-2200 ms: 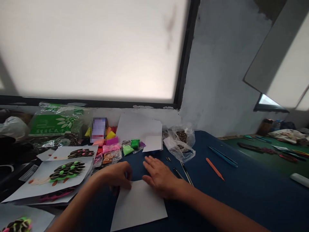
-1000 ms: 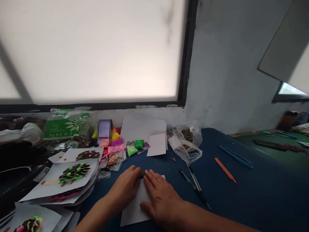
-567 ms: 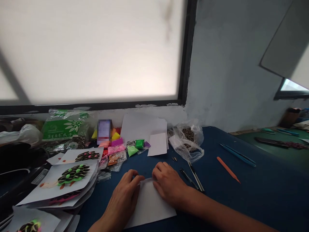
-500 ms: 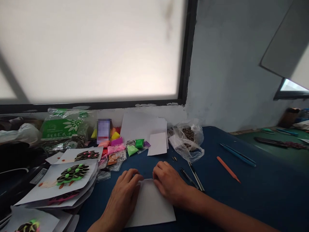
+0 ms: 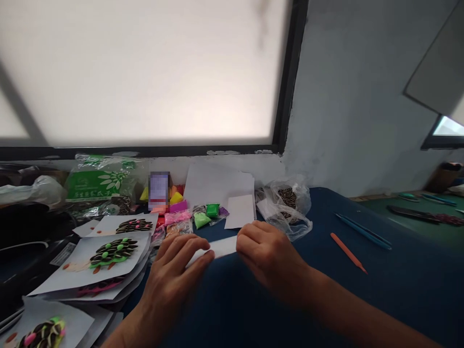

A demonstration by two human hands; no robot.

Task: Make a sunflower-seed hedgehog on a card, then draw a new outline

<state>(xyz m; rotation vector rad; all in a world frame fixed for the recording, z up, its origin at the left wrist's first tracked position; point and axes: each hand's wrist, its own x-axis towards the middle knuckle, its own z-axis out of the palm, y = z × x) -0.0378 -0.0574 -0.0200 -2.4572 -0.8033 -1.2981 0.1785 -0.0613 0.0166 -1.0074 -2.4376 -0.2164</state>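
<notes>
A sheet of white paper [image 5: 223,247] is raised off the blue table and seen almost edge-on as a narrow band. Its left end is pinched between the thumb and fingers of my left hand [image 5: 174,273]. The right end sits in the curled fingers of my right hand [image 5: 268,253]. Whether the sheet is folded I cannot tell. Just beyond my hands lie small bags of coloured clay [image 5: 201,220] and a smaller white card [image 5: 239,211].
To the left are stacked paper pictures [image 5: 121,251] made with seeds and clay. A clear plastic bag of seeds [image 5: 288,200] stands beyond my right hand. An orange stick tool [image 5: 348,253] and blue tweezers [image 5: 362,231] lie to the right. A green seed packet [image 5: 90,183] is by the wall.
Both hands have lifted the paper from the table and tilted it, so its broad face is no longer visible. My hands moved slightly apart. The view shifted a little.
</notes>
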